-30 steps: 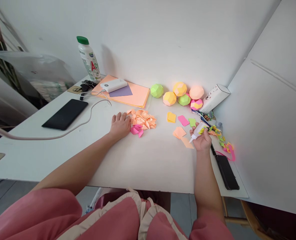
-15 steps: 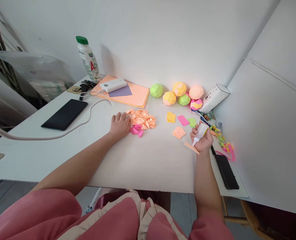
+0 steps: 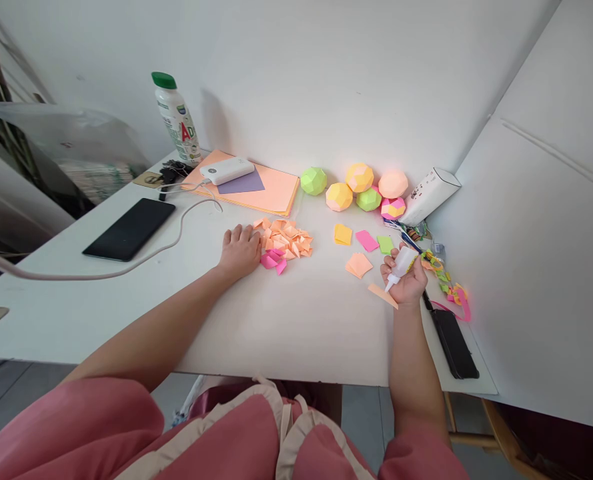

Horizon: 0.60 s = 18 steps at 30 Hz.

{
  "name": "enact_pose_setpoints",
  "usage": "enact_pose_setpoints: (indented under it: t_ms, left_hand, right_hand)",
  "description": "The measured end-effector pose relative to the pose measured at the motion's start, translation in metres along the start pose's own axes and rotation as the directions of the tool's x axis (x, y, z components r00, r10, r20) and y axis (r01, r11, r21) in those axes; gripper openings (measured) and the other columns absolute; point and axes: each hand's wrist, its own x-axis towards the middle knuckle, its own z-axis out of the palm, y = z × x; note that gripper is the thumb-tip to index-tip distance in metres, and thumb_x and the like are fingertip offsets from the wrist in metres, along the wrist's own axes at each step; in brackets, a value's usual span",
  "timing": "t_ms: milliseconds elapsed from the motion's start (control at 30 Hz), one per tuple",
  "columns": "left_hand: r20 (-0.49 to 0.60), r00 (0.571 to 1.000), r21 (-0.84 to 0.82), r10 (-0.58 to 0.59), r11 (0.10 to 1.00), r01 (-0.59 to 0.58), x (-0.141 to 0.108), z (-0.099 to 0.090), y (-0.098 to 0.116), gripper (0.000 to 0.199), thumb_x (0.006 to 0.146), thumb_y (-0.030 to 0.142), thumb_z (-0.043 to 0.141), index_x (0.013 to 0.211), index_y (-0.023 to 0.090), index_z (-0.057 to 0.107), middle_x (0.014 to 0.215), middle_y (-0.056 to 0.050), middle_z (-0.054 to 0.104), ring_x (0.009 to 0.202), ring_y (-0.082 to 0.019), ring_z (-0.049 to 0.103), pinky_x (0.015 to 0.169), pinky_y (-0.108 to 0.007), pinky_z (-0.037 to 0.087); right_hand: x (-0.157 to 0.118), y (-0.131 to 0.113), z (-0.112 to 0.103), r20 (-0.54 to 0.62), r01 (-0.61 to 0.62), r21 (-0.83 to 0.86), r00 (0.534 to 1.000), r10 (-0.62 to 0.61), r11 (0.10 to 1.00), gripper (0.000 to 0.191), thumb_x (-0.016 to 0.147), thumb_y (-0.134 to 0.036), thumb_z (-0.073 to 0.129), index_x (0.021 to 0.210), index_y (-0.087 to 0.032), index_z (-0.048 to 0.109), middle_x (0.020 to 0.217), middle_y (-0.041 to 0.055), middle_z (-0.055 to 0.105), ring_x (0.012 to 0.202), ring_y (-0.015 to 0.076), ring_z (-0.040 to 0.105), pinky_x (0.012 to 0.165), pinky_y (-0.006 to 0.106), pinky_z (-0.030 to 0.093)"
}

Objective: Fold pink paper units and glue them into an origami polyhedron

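Note:
My right hand [image 3: 410,283], palm turned up, grips a small white glue bottle [image 3: 404,263] with its nozzle slanting down to the left. Beside the nozzle is a narrow peach paper strip [image 3: 382,295], partly at my wrist. At the left edge of a heap of folded peach paper pieces [image 3: 289,239], my left hand [image 3: 240,252] rests flat on the table with fingers stretched forward; it holds nothing I can see. Folded pink pieces [image 3: 275,260] lie by its thumb. Between the hands are peach squares [image 3: 359,265], yellow squares [image 3: 343,235], pink paper [image 3: 367,241] and green paper [image 3: 385,245].
Faceted paper balls, one of them green [image 3: 313,181], line the wall beside a white tube [image 3: 431,197]. Peach sheets [image 3: 276,193] lie under a power bank [image 3: 227,171]. A bottle [image 3: 179,123], tablet [image 3: 130,229] and cable stand left; a phone [image 3: 455,343] lies right.

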Motion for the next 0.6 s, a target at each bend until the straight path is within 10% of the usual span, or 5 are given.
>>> enact_pose_setpoints:
  t_ms: [600]
  left_hand:
    - [0.008,1.0,-0.025,-0.01,1.0,0.01,-0.0001,-0.0002,0.0005,0.049,0.088,0.028,0.026,0.123,0.011,0.055,0.137,-0.02,0.044,0.13,-0.036,0.033,0.104,-0.055,0.023]
  right_hand:
    - [0.0023,0.0053,-0.0002,-0.062,0.124,-0.152,0.989,-0.135,0.981,0.038,0.08,-0.059,0.05,0.1,-0.029,0.062,0.103,0.0038,0.065,0.064,0.0138,0.054,0.053,0.03,0.045]
